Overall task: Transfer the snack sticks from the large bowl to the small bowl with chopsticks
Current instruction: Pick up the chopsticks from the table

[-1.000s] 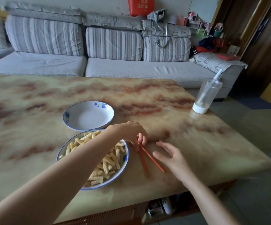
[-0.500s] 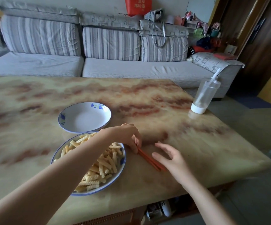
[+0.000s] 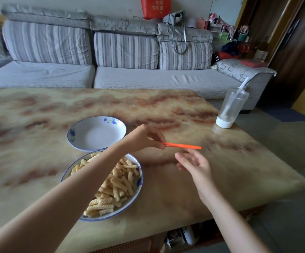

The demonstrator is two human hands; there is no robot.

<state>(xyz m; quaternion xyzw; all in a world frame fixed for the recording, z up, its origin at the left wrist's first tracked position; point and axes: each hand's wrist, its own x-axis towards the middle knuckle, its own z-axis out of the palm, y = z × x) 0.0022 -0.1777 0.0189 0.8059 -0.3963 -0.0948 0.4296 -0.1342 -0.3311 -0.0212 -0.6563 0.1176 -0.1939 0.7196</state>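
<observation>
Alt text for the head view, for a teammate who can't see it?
The left hand pinches orange chopsticks by one end above the table, the open right hand close beside them. Snack sticks fill the large bowl; the small bowl beyond it is empty.

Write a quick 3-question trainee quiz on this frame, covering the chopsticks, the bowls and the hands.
1. True or false: the small bowl is empty.
2. Fill in: the right hand, just below the chopsticks, is ___ (open/shut).
3. What pinches the chopsticks' near end? A: left hand; B: right hand; C: nothing, they lie flat.
Key: 1 true; 2 open; 3 A.
</observation>
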